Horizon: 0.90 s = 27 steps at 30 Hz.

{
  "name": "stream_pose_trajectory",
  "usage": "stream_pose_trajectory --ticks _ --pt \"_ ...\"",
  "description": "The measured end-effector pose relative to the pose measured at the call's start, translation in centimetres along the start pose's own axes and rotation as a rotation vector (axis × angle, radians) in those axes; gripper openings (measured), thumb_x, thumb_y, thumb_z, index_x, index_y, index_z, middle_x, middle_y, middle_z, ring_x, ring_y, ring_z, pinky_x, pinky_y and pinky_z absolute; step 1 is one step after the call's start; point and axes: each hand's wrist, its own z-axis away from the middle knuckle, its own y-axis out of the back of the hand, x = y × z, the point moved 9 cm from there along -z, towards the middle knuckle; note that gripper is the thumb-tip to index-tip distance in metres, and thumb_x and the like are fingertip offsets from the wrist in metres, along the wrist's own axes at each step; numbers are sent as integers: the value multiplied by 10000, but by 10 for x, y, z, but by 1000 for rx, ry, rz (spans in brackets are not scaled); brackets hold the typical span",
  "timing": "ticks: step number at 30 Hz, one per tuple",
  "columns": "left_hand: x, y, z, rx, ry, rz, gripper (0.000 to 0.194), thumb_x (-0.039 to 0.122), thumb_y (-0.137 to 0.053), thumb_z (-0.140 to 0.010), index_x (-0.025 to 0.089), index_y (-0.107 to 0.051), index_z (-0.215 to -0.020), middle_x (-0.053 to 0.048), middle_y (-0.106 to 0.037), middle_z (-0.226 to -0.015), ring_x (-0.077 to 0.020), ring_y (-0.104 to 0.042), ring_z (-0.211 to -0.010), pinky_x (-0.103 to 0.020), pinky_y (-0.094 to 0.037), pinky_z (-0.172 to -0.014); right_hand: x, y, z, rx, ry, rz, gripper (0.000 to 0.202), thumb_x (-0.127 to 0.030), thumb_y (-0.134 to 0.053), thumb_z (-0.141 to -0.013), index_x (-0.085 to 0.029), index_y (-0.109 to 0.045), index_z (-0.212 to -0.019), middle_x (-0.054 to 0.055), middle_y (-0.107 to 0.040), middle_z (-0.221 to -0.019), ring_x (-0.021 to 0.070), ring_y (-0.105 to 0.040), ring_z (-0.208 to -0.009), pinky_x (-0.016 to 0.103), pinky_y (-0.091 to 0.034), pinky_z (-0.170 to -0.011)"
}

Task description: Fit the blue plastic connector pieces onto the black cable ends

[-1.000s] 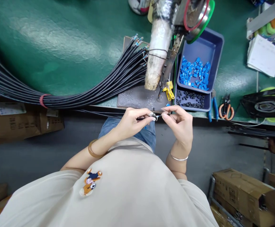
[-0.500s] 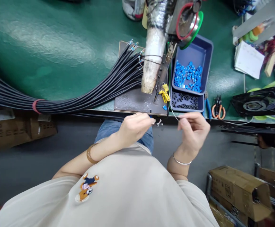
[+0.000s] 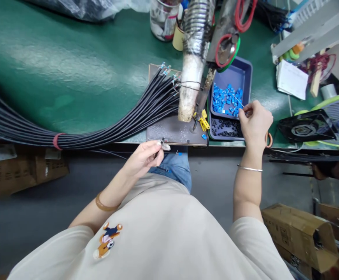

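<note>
My left hand [image 3: 146,156], at the near edge of the bench, pinches the end of a black cable; a whitish tip pokes out past the fingers, its details too small to make out. My right hand [image 3: 256,121] is over the right side of the blue-grey trays, its fingers closed on a thin silvery wire [image 3: 238,100] that looks like solder. That wire slants across the small blue parts [image 3: 226,99] in the upper tray [image 3: 246,74]. A soldering iron [image 3: 203,97] points down at the dark work board [image 3: 171,128], left of the trays.
A thick bundle of black cables [image 3: 105,134] with stripped ends lies on the left. A fume hose [image 3: 189,85] hangs over the board beside a yellow clip [image 3: 204,121]. Small black parts [image 3: 224,127] fill the lower tray. A black fan [image 3: 306,124] stands on the right.
My right hand has moved right and away from me, over the trays, with the wire. My left hand has shifted left and turned. The view has shifted slightly.
</note>
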Motion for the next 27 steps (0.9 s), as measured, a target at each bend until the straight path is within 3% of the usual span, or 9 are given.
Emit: stream_pose_trajectory --ticks 3,6,12,16,20,22,25,27 --pt "5 -7 1 57 -68 9 265 375 -728 -792 126 -644 -824 -15 -647 -551 -37 -394 -347 -177 -216 -359 4 -26 -20 -118 -41 -103 199 -172 -815 -642 -190 -618 -615 -30 -557 -616 71 -395 -562 325 -295 -674" --pt "6 -16 -3 24 -100 -8 285 312 -728 -797 164 -610 -1010 -26 -711 -705 -25 -401 -355 -182 -215 -367 5 -40 -32 -210 -61 -145 256 -77 -822 -555 -192 -597 -515 -39 -541 -521 57 -424 -509 322 -307 -644" --pt "1 -27 -14 -73 -60 1 237 251 -723 -780 162 -620 -975 16 -603 -630 -13 -315 -405 -194 -114 -392 11 -52 -40 -315 -99 -213 202 -112 -805 -557 -179 -618 -524 -30 -562 -468 47 -465 -454 292 -346 -564" --pt "3 -29 -19 -50 -55 52 167 223 -700 -745 160 -625 -880 46 -448 -573 -51 -360 -474 -195 -96 -395 10 -37 -35 -180 -82 -213 207 -90 -736 -635 -192 -570 -567 -39 -549 -542 43 -473 -523 287 -373 -611" --pt "7 -37 -23 -38 -89 -36 124 272 -660 -800 156 -630 -833 55 -403 -542 -45 -291 -461 -201 -88 -404 -11 5 -11 84 87 -312 157 -57 -648 -698 -192 -572 -675 12 -633 -755 78 -540 -627 278 -427 -642" --pt "11 -39 -25 15 -145 -126 135 269 -686 -794 147 -628 -795 69 -381 -518 -32 -262 -453 -192 -120 -413 -24 22 8 143 117 -353 161 -69 -656 -708 -203 -577 -665 10 -641 -729 84 -532 -596 269 -426 -596" --pt "17 -44 -29 94 -221 -254 126 223 -703 -763 133 -618 -740 69 -410 -502 -27 -312 -452 -185 -212 -438 -43 32 43 128 83 -606 148 -154 -682 -762 -208 -557 -705 -10 -647 -749 101 -605 -608 259 -474 -577" --pt "20 -47 -30 124 -254 -306 117 201 -693 -757 133 -603 -726 69 -421 -497 -27 -329 -451 -184 -234 -448 -62 24 68 5 81 -844 168 -218 -689 -801 -210 -535 -734 -11 -652 -819 127 -671 -675 295 -551 -638"
